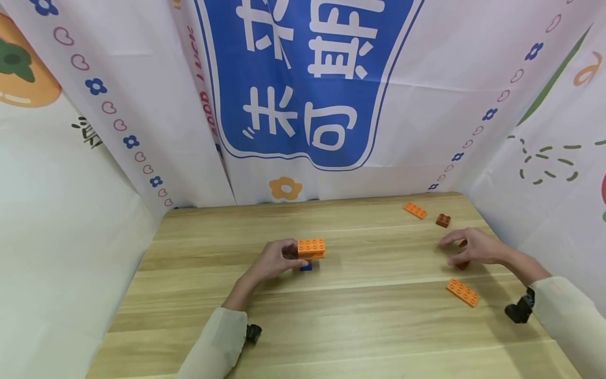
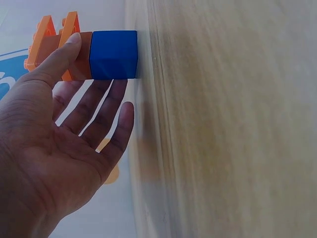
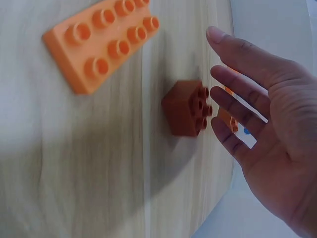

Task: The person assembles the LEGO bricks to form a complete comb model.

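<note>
My left hand (image 1: 274, 259) holds a stack of toy building bricks (image 1: 311, 246) by its side, thumb on one face and fingers on the opposite one. In the left wrist view the stack has a blue brick (image 2: 114, 54) at the bottom, with brown bricks and two orange plates above it. The left hand's little finger is free of the stack. Over on the right, my right hand (image 1: 475, 246) hovers with fingers spread above a brown studded brick (image 3: 181, 109) standing on the table. A gap shows between that brick and the fingertips in the right wrist view.
Near the right hand lies an orange eight-stud plate (image 1: 462, 292) on the wooden table (image 1: 360, 326). Farther back are another orange plate (image 1: 415, 210) and a small brown brick (image 1: 443, 220). Printed cloth (image 1: 407, 121) hangs behind the table and along both sides.
</note>
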The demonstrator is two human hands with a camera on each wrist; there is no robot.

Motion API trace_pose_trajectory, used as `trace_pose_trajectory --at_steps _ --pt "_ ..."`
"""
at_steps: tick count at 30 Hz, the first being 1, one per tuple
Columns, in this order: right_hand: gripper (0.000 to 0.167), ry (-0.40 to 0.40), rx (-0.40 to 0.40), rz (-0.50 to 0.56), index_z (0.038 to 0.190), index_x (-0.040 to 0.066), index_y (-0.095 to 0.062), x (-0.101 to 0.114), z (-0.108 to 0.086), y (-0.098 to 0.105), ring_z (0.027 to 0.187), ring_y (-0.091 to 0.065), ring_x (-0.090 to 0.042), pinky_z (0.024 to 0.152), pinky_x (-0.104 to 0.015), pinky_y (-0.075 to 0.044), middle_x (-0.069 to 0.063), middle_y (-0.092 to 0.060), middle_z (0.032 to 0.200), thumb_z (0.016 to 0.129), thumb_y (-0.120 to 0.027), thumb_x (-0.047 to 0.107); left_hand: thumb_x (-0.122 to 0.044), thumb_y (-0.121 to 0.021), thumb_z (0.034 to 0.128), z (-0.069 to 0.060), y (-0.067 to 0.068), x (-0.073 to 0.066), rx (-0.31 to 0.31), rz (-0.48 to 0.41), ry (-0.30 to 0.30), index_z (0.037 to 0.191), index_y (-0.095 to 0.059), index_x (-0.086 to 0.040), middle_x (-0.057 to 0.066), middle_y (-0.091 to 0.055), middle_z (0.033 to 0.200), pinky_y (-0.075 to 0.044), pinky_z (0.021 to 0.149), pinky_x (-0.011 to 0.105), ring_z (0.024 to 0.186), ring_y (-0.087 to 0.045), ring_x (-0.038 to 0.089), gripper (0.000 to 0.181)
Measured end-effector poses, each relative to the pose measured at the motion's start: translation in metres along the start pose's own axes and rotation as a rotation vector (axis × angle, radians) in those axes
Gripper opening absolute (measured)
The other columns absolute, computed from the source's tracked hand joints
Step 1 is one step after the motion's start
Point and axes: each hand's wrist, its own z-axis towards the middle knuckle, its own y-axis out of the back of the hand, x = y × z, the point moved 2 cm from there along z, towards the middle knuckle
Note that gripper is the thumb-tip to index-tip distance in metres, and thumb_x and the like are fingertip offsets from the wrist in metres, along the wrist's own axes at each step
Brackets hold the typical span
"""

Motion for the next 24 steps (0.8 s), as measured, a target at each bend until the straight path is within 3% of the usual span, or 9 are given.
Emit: trace_pose_trajectory --at_steps 15,24 --pt "0.051 0.026 0.020 0.035 0.120 0.006 -0.078 -0.023 -0.024 0.001 0.112 -0.059 0.008 0.084 -0.031 -0.061 -0.016 -0.076 0.122 0.077 -0.096 0.028 -0.023 -0.087 0.0911 0.000 0.000 0.002 0.002 0.003 -0.003 0.106 -0.072 -0.012 0.000 -0.076 0.104 -0.060 0.081 0.031 0.091 -0.070 0.014 0.024" --pt "0.050 0.049 0.013 0.060 0.119 0.004 -0.077 -0.028 -0.030 0.001 0.106 -0.062 0.006 0.080 -0.029 -0.061 -0.019 -0.075 0.120 0.076 -0.097 0.021 -0.024 -0.087 0.0910 0.001 -0.001 0.003 -0.003 0.016 -0.005 0.106 -0.073 -0.013 0.000 -0.076 0.104 -0.060 0.082 0.031 0.092 -0.070 0.014 0.024"
